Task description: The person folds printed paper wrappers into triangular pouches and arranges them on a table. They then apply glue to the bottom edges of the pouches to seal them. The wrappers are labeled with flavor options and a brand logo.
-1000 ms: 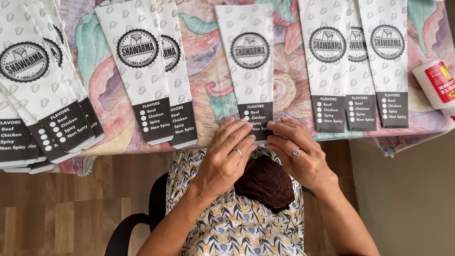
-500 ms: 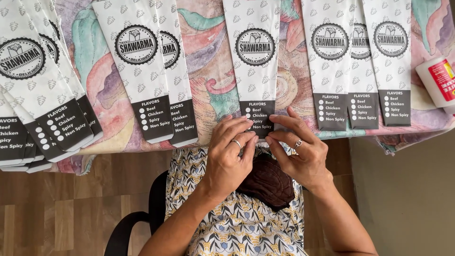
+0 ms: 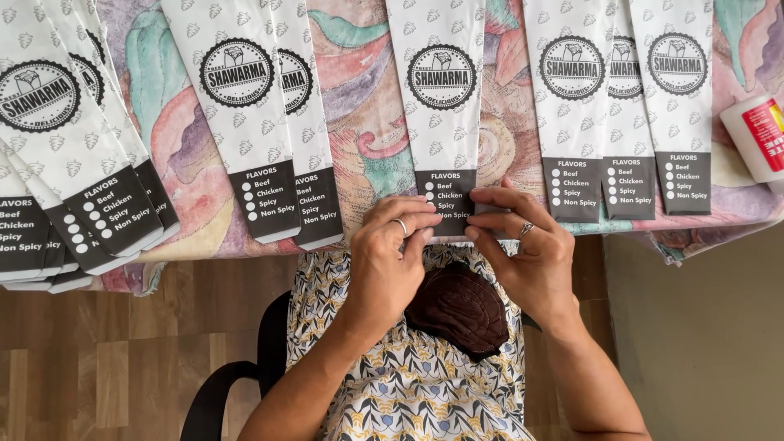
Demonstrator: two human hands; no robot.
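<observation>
A long white paper bag (image 3: 442,98) with a round black emblem and a dark band at its near end lies in the middle of the table. My left hand (image 3: 390,253) and my right hand (image 3: 523,245) both pinch that near end at the table's front edge, fingertips almost meeting over the dark band. Each hand wears a ring. A dark brown quilted pad (image 3: 459,309) rests on my lap just below the hands.
Several identical paper bags lie in rows on a pastel patterned tablecloth (image 3: 367,122), left (image 3: 245,122) and right (image 3: 576,106) of the held one. A white bottle with a red label (image 3: 755,135) lies at the right edge. Below are a wooden floor and a black chair (image 3: 237,384).
Both hands have moved up from my lap to the table edge and closed on the near end of the middle bag. The view has shifted slightly.
</observation>
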